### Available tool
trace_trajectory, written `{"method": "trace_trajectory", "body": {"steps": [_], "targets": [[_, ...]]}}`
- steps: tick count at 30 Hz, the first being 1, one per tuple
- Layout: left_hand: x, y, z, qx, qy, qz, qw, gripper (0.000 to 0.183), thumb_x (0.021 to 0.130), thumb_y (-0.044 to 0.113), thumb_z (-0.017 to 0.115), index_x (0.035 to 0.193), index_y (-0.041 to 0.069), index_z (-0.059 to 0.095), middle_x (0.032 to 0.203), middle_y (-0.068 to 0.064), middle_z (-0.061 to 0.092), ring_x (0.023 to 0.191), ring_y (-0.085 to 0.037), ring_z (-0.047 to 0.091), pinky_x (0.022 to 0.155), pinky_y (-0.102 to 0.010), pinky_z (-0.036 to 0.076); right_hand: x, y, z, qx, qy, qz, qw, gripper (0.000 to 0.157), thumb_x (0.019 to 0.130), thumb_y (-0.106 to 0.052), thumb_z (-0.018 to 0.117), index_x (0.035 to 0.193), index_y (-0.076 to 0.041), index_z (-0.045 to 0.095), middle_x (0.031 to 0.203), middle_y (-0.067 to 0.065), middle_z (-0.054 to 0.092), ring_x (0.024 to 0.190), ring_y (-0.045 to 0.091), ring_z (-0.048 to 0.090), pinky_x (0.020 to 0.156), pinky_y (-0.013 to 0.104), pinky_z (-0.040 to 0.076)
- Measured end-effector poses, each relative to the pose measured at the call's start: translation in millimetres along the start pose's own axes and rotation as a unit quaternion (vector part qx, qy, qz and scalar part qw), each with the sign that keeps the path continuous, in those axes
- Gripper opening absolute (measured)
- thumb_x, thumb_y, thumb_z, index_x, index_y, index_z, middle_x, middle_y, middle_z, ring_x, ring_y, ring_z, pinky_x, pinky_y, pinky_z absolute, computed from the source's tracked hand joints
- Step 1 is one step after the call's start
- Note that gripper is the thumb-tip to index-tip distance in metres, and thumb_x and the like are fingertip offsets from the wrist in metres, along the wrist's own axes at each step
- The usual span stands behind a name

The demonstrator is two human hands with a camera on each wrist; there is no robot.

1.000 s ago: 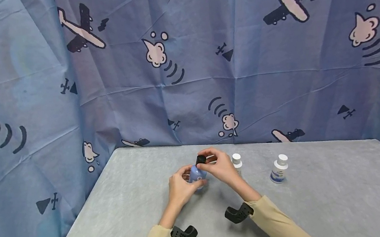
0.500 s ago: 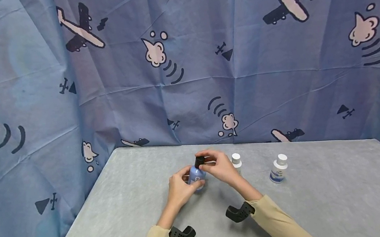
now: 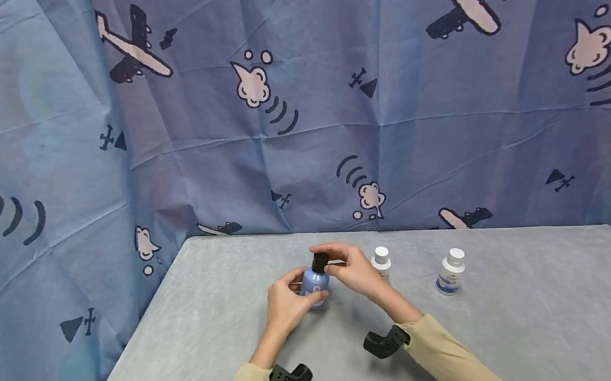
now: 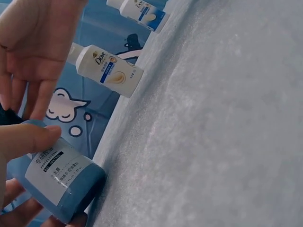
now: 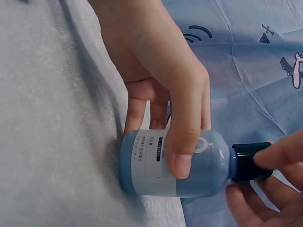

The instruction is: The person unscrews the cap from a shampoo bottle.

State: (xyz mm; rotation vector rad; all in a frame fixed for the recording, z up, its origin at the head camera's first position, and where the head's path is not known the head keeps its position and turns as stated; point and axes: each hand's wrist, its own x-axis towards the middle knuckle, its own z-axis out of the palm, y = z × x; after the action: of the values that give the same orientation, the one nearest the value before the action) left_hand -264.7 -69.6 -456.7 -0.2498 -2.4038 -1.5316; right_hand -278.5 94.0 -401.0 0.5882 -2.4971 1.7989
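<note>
Perhaps the rounded blue plastic bottle [image 5: 206, 170], left hand [image 3: 285, 304] gripping it, right hand [image 3: 357, 272] pinching its black cap [image 5: 244, 161], could be tipped by tugging.

From my end I see a curtained-off tabletop booth, the room itself hidden: a blue fabric curtain [image 3: 316, 101] printed with cartoon planes and clouds hangs left, right and far around a pale grey, soft-textured table [image 3: 522, 310].

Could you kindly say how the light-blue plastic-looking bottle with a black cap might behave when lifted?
The light-blue bottle is probably stiff, showing no obvious dent under the left hand's grip. It looks smooth and shiny, so perhaps slippery. Its curved body could roll if laid down.
</note>
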Motion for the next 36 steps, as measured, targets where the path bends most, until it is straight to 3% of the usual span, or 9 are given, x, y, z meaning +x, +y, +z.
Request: {"method": "trace_trajectory", "body": {"steps": [9,15,23,32,36], "targets": [[-0.6,4.5,-2.3,0.015,0.011,-0.015,0.9997,0.055,0.062,0.025,0.089,0.112,0.010,0.070,0.094,-0.008,0.074,0.083,-0.021,0.068,0.074,-0.033,0.055,0.4,-1.6,4.5,-0.047,0.061,0.048,0.996,0.046,0.082,-0.021,0.075,0.125,-0.013,0.061,0.124,0.011,0.063,0.103,0.028,0.063,0.080,0.035,0.054],[0.5,4.9,0.0,0.026,0.028,-0.007,0.9993,0.052,0.061,0.023,0.089,0.108,0.011,0.070,0.091,-0.006,0.074,0.082,-0.020,0.068,0.073,-0.031,0.054,2.8,-2.7,6.8,-0.068,0.090,0.079,0.990,0.050,0.077,-0.027,0.079,0.121,-0.011,0.060,0.109,0.010,0.061,0.089,0.021,0.061,0.069,0.027,0.050],[3.5,8.1,1.8,0.025,0.032,0.013,0.9991,0.051,0.060,0.021,0.089,0.107,0.009,0.070,0.089,-0.007,0.074,0.079,-0.018,0.067,0.069,-0.028,0.053,3.2,-4.0,6.3,-0.078,0.103,0.087,0.988,0.044,0.078,-0.022,0.078,0.115,-0.008,0.060,0.105,0.012,0.061,0.087,0.021,0.062,0.065,0.025,0.048],[7.6,10.0,1.3,0.014,0.025,-0.011,0.9995,0.051,0.061,0.020,0.089,0.108,0.011,0.070,0.092,-0.007,0.074,0.082,-0.019,0.067,0.073,-0.032,0.054,4.0,-4.4,4.3,-0.043,0.098,0.077,0.991,0.041,0.079,-0.013,0.076,0.116,-0.007,0.062,0.113,0.014,0.062,0.093,0.024,0.064,0.070,0.029,0.053],[6.8,9.3,0.5,0.006,0.019,-0.007,0.9998,0.052,0.062,0.021,0.089,0.109,0.009,0.070,0.094,-0.009,0.073,0.083,-0.022,0.068,0.074,-0.034,0.055,2.9,-3.9,3.0,-0.034,0.086,0.061,0.994,0.041,0.079,-0.008,0.075,0.118,-0.008,0.064,0.115,0.015,0.062,0.096,0.026,0.065,0.075,0.034,0.056]]}}
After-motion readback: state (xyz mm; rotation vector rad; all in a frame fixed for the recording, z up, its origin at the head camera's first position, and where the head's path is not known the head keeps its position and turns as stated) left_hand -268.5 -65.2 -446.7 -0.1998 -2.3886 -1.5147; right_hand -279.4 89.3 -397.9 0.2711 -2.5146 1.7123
